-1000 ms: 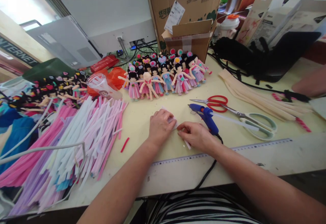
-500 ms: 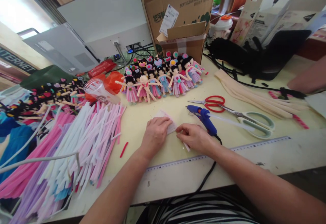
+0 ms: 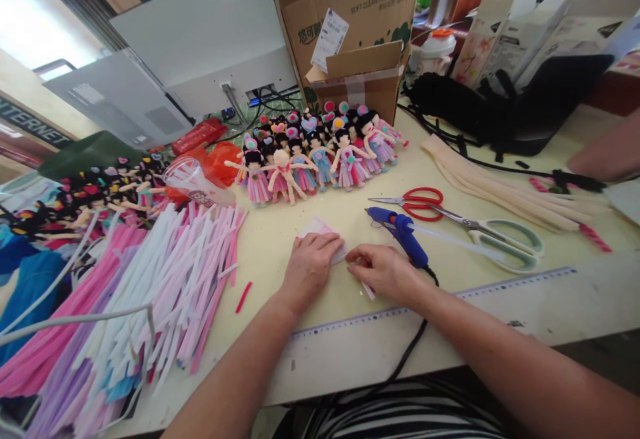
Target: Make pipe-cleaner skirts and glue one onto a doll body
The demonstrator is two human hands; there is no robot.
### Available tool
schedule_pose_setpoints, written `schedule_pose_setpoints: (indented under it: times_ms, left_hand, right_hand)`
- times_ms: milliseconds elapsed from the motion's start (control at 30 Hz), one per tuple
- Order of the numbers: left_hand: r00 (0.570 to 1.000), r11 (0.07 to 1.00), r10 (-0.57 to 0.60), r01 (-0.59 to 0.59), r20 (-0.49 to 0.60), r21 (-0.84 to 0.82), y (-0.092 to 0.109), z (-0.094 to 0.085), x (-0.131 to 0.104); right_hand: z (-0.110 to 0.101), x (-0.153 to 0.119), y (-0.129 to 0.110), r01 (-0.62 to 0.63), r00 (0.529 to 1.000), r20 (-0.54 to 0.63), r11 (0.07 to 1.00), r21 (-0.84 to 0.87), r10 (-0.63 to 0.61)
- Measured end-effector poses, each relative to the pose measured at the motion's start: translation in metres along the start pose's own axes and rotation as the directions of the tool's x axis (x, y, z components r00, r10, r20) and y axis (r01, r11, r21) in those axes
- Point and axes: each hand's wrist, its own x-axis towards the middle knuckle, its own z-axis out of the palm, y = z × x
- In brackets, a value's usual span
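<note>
My left hand (image 3: 311, 264) lies flat on a small pale pink-and-white piece (image 3: 323, 226) on the table, fingers pointing to the upper right and extended over it. Close by on the right, my right hand (image 3: 380, 271) has its thumb and fingertips pressed together at the piece's right edge; what they pinch is too small to make out. A short pale strip (image 3: 369, 291) pokes out beneath that hand. The blue glue gun (image 3: 400, 229) rests just beyond my right hand, beside red-handled scissors (image 3: 420, 203) and green-handled scissors (image 3: 505, 242).
Small dolls (image 3: 305, 159) stand grouped before a cardboard box (image 3: 355, 86). Pink, white and purple strips (image 3: 145, 292) fill the left side, near a plastic cup (image 3: 195, 182). Cream strips (image 3: 500, 189) lie right. A ruler (image 3: 450, 300) runs along the front; a red piece (image 3: 243, 297) lies left.
My left hand has shifted very slightly to the right over the pale piece. My right hand keeps its pinch in nearly the same place. The view has moved a little.
</note>
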Motion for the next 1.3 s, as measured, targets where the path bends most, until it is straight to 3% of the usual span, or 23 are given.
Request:
schedule_pose_setpoints:
  times_ms: [233,433,633,700,767,833,933,1100,1300]
  left_hand:
    - [0.999,0.999,-0.021,0.022,0.038,-0.047,0.001,-0.003,0.003]
    - [0.971,0.964,-0.174,0.133,-0.164,-0.232,-0.008,-0.016,0.002]
    - [1.000,0.991,-0.017,0.014,-0.021,-0.136,-0.001,-0.007,0.004]
    - [1.000,0.986,-0.020,0.016,-0.023,-0.168,-0.003,-0.008,0.005]
    - [0.987,0.961,-0.115,0.082,-0.113,-0.264,-0.010,-0.015,0.004]
    - [0.936,0.910,-0.270,0.173,-0.225,-0.376,-0.021,-0.025,0.001]
    - [0.888,0.862,-0.389,0.256,-0.246,-0.438,-0.033,-0.035,-0.007]
    - [0.930,0.890,-0.336,0.263,-0.148,-0.373,-0.026,-0.031,-0.015]
    - [0.977,0.965,-0.206,0.194,-0.051,-0.177,-0.011,-0.028,-0.007]
  right_hand:
    - [-0.001,-0.001,0.000,-0.016,1.000,-0.005,1.000,0.005,0.016]
    - [0.000,0.000,0.001,-0.017,1.000,0.004,0.999,0.035,0.017]
    - [0.001,0.001,0.002,-0.015,1.000,-0.009,1.000,0.009,0.015]
    - [0.001,0.001,0.002,-0.014,1.000,-0.001,1.000,0.021,0.014]
    - [0.001,0.001,0.002,-0.024,1.000,0.004,0.999,0.025,0.024]
    - [0.001,0.001,0.003,-0.040,0.999,0.013,0.999,0.029,0.040]
    - [0.002,0.001,0.005,-0.040,0.999,0.021,0.998,0.045,0.039]
    - [0.003,0.001,0.007,-0.036,0.999,0.010,0.998,0.044,0.036]
    - [0.002,0.000,0.004,-0.064,0.998,0.009,0.997,0.041,0.063]
